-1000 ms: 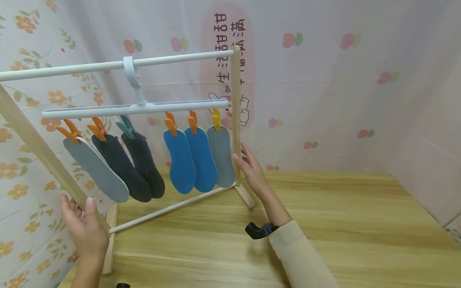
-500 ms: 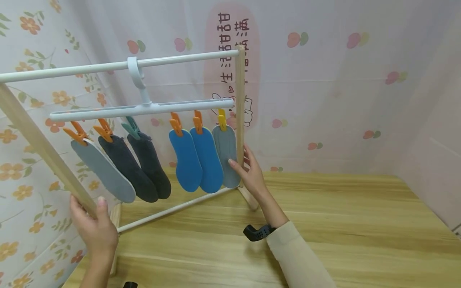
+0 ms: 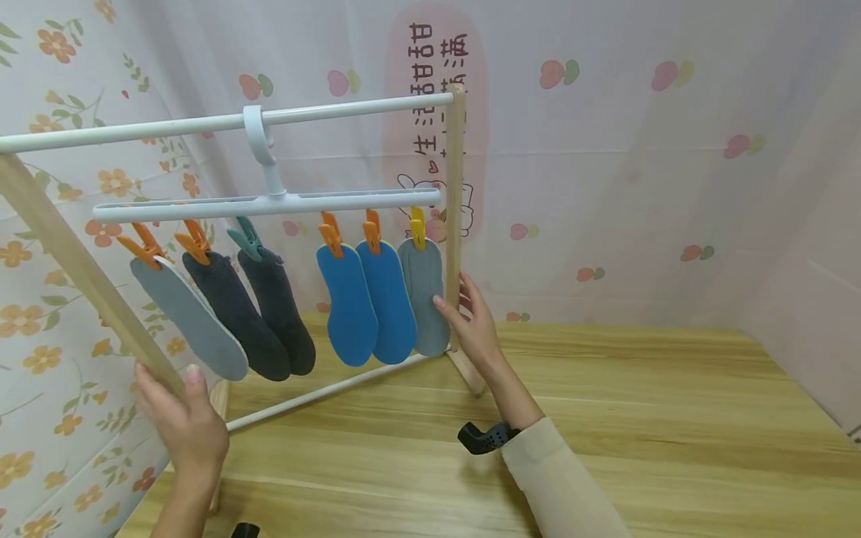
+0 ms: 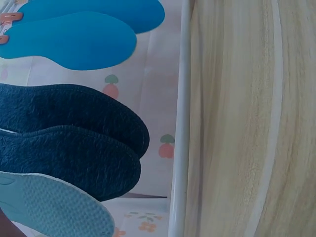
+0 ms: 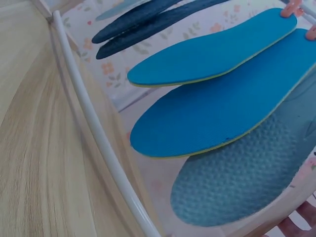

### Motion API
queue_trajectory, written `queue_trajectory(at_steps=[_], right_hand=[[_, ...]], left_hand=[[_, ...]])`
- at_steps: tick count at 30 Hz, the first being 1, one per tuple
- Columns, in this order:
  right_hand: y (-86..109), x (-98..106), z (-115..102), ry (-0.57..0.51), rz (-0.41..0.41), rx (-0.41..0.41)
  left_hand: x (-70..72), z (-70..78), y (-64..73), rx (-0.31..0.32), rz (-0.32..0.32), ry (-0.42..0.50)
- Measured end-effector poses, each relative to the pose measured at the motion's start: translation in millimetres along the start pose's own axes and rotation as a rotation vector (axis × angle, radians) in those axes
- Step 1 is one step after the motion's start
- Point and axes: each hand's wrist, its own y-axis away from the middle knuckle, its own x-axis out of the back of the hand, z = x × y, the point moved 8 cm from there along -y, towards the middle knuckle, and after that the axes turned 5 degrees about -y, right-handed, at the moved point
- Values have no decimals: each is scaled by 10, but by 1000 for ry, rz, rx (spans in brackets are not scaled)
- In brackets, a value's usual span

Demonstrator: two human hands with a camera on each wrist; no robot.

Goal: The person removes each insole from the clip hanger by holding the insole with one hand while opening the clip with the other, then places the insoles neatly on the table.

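Note:
My left hand (image 3: 191, 426) grips the low part of the left wooden post (image 3: 87, 276) of a small drying rack, thumb in front. At the right post (image 3: 454, 187), my right hand (image 3: 479, 332) holds the wood from behind, its thumb near the grey insole (image 3: 424, 299). A light-blue hanger (image 3: 350, 200) hooks over the white top bar (image 3: 168, 128). Clipped under it are two blue insoles (image 3: 351, 314), two dark fuzzy insoles (image 3: 235, 317) and a second grey insole (image 3: 188, 321) at the left. In the right wrist view, fingers (image 5: 296, 224) show at the lower right corner.
The rack stands on a wood-grain table (image 3: 639, 418), with a white lower bar (image 3: 329, 388) between its feet. Orange, green and yellow clothespins (image 3: 418, 228) hold the insoles. A flowered curtain (image 3: 47, 314) hangs close on the left, and a fruit-patterned curtain (image 3: 605, 187) behind.
Both hands have closed around the posts, the left one moving right onto its post. In the head view, rack and insoles have shifted slightly right, along with the background.

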Motion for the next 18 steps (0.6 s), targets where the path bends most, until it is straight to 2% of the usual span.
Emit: queue_trajectory(at_steps=[7, 18], right_hand=[[39, 127, -37, 32, 63, -9], [151, 340, -68, 51, 139, 13]], left_hand=[[-113, 55, 4, -19, -30, 45], [-312, 45, 82, 37, -124, 11]])
